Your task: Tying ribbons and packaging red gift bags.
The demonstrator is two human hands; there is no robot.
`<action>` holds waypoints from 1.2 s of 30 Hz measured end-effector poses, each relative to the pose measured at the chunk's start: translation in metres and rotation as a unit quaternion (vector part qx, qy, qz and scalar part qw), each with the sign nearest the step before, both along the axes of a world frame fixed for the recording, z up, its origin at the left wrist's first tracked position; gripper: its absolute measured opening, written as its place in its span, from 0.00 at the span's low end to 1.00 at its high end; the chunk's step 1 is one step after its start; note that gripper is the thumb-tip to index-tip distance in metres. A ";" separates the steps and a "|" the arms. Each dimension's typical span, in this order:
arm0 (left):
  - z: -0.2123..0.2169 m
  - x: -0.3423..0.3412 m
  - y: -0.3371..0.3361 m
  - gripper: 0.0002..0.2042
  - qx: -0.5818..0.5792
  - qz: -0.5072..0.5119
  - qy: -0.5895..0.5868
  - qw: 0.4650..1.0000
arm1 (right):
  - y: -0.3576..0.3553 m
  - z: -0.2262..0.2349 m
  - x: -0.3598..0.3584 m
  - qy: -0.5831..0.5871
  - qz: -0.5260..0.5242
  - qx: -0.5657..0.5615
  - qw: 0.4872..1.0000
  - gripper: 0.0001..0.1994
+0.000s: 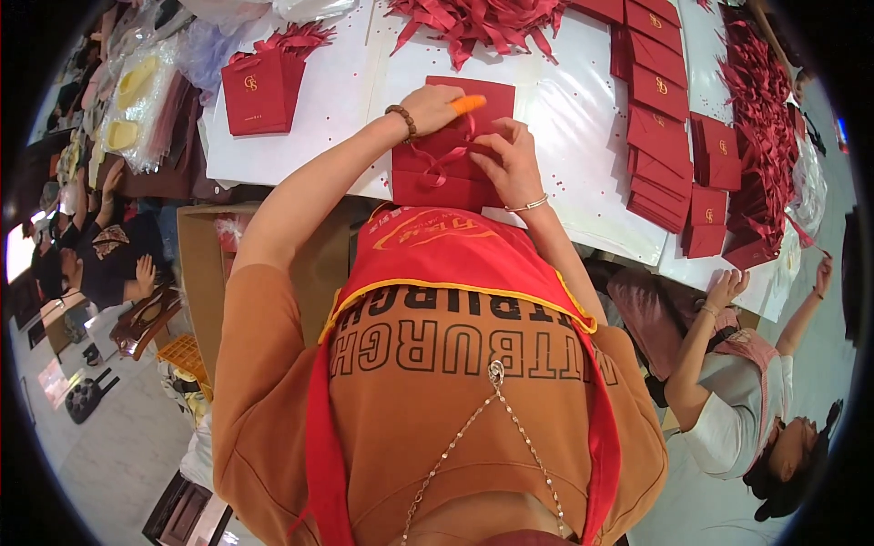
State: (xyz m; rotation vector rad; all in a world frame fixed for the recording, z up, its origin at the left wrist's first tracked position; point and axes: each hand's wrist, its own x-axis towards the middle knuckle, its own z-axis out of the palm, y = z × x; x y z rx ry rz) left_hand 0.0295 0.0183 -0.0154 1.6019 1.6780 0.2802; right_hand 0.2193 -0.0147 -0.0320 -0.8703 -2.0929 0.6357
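Note:
A dark red paper gift bag (428, 193) lies flat at the table's front edge, close against my apron. A thin red ribbon (439, 173) curls loosely across it. My left hand (435, 107) is closed at the ribbon's upper end. An orange piece (468, 105) sits at its fingertips; I cannot tell whether this is a finger cover or a small tool. On the bag's right side, my right hand (510, 162) pinches the ribbon between thumb and fingers, its other fingers curled. Another flat red bag (496, 96) lies partly under my hands.
Red bags with ribbons (259, 91) stand at the left. A ribbon heap (482, 27) lies at the far side, and stacked red bags (657, 136) on the right. A co-worker (728, 391) works at right. Beneath the table edge is a cardboard box (205, 264).

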 end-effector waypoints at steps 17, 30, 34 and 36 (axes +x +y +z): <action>0.009 -0.075 0.010 0.16 -0.023 0.285 -0.616 0.734 | 0.005 0.015 0.008 0.347 0.094 -0.547 0.756 0.13; -0.046 0.001 -0.055 0.13 0.065 0.289 -0.342 0.892 | 0.019 0.021 0.014 0.427 -0.080 -0.579 0.690 0.20; -0.033 -0.030 -0.020 0.17 0.066 0.191 -0.024 0.979 | 0.014 0.004 0.017 0.213 -0.086 -0.480 0.847 0.22; -0.035 -0.048 0.010 0.17 0.147 0.222 0.003 0.964 | 0.021 -0.033 0.024 0.102 -0.067 -0.344 0.931 0.23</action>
